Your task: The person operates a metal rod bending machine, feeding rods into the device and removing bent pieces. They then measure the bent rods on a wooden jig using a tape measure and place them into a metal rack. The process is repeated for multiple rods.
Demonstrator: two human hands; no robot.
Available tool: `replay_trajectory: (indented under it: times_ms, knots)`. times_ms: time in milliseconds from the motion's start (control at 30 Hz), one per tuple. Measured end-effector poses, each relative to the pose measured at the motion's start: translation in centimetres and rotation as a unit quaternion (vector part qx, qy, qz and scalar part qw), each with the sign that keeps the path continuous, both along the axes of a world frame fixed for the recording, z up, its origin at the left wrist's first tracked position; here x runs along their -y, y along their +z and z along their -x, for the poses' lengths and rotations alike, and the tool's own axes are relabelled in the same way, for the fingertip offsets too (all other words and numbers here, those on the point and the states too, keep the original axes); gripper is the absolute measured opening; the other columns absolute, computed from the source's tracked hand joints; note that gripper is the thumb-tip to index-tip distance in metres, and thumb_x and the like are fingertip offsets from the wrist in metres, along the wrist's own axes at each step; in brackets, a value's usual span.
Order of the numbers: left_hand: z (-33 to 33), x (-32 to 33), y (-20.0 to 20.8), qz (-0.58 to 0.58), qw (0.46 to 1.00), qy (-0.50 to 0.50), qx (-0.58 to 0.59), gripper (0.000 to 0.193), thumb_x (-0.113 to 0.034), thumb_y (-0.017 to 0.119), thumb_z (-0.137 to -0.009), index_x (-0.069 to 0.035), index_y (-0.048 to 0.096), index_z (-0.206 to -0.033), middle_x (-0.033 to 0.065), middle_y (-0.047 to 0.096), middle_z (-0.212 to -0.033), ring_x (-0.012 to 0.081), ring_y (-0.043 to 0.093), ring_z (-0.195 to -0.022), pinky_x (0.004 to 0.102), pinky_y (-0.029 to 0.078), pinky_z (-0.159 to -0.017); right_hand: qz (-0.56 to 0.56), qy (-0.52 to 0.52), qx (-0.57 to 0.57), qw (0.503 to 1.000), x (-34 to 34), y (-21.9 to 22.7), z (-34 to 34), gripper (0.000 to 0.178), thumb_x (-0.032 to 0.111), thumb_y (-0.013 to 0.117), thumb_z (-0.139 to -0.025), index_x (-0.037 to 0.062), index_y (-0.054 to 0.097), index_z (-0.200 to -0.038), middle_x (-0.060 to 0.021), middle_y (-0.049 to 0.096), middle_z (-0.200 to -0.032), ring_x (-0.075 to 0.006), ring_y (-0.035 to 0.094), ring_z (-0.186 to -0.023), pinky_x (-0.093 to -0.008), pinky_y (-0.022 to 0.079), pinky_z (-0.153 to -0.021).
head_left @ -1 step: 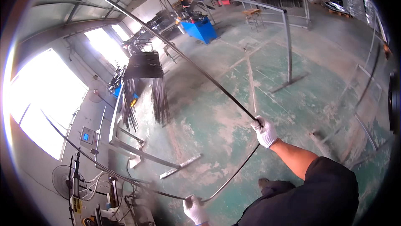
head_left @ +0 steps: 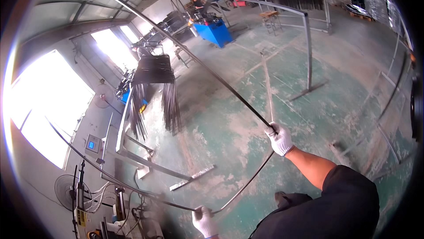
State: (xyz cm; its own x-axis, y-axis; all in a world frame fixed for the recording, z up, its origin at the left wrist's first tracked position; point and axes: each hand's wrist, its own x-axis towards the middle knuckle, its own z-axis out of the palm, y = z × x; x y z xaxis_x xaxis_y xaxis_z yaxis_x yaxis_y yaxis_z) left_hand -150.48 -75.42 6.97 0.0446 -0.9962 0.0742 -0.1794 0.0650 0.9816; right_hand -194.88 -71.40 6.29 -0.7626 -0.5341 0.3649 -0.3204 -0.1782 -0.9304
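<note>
A long dark metal rod (head_left: 221,82), bent into a wide U, spans the view. My right hand (head_left: 280,140), in a white knit glove, is closed around it near one bend. At the lower middle my left hand (head_left: 205,222), gloved alike, grips the rod by the other bend. One straight leg runs from my right hand far up to the upper left. The other leg goes from my left hand toward the window side. Between my hands the connecting stretch sags in a slight curve above the green floor.
Many similar bent rods (head_left: 153,70) hang on a grey metal stand (head_left: 154,167) at left. A machine with cables (head_left: 119,212) and a fan (head_left: 66,190) stand at lower left. A grey frame (head_left: 308,49) rises at right. Far back, a person (head_left: 197,3) is by a blue bench (head_left: 214,33).
The view has shifted slightly, so the background sits a little farther right. Both hands keep their hold on the rod.
</note>
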Motion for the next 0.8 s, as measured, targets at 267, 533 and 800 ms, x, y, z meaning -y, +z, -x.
replay_trajectory:
  times_ms: [267,533,800]
  knots:
    - [4.0,27.6,5.2,0.006,0.999,-0.036,-0.023,0.005,-0.005,0.071,-0.103,-0.001,0.07,-0.102,0.0038,0.07,-0.085,0.0116,0.063,-0.073,0.0271,0.052,-0.068,0.132,0.133,0.07,0.98,30.8,8.5,4.0,0.032,0.032,0.07,-0.113,0.0049,0.066,-0.096,0.0035,0.061,-0.082,-0.0081,0.052,-0.075,-0.0285,0.046,-0.069]
    - [5.9,54.1,11.0,0.116,0.992,0.046,0.007,0.002,-0.002,0.071,-0.105,-0.002,0.07,-0.106,0.0012,0.066,-0.087,0.0098,0.06,-0.075,0.0262,0.05,-0.069,0.198,0.186,0.05,0.961,59.7,14.2,6.0,0.034,0.037,0.066,-0.113,0.0059,0.064,-0.098,0.002,0.063,-0.081,-0.008,0.054,-0.063,-0.0283,0.044,-0.059]
    - [7.7,74.4,17.6,0.211,0.953,0.162,0.146,0.003,-0.004,0.07,-0.106,-0.002,0.072,-0.107,-0.0013,0.063,-0.086,0.0092,0.054,-0.077,0.0271,0.046,-0.07,0.058,0.139,-0.241,0.959,87.4,19.6,9.2,0.023,0.028,0.06,-0.114,0.0071,0.065,-0.105,-0.0151,0.072,-0.076,-0.0361,0.075,-0.074,-0.0497,0.057,-0.068]
